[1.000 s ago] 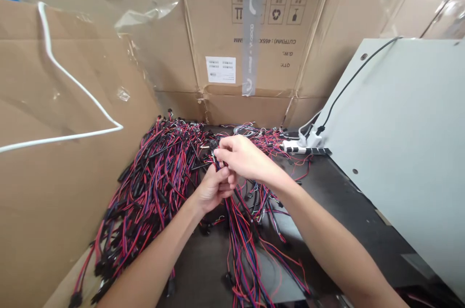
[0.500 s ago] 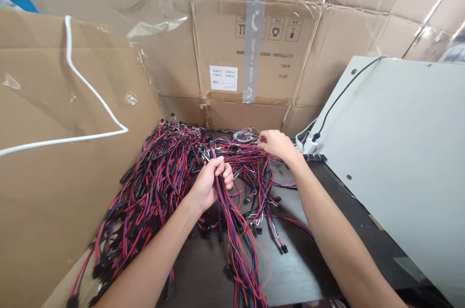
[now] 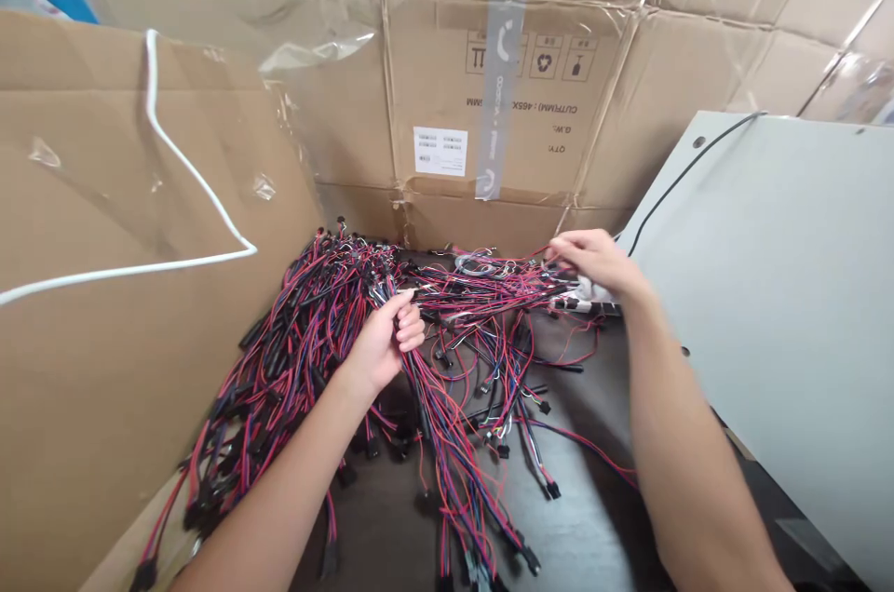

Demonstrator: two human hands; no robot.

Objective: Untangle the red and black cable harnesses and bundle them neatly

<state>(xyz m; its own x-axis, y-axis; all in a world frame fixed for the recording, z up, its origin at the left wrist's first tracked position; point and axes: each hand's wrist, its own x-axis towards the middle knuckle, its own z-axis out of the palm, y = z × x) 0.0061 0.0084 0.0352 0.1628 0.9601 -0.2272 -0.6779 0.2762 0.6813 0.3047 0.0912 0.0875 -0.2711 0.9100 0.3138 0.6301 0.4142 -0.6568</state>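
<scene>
Cardboard wall [image 3: 503, 108]: film-wrapped, standing behind the wire heap [image 3: 461, 406].
Wire heap: red, blue and black leads [image 3: 489, 294] ending in small black plugs [image 3: 552, 490]; light, limp and prone to snagging, so you'd best take them in bunches.
Left hand [image 3: 383, 343]: closed around a bundle [image 3: 429, 415], mid-heap.
Right hand [image 3: 593, 262]: narrow pinch on a few leads, at the heap's far right edge.

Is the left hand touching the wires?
Touching. The head view shows the left hand with its fingers curled around a bundle of red, black and blue wires.
</scene>
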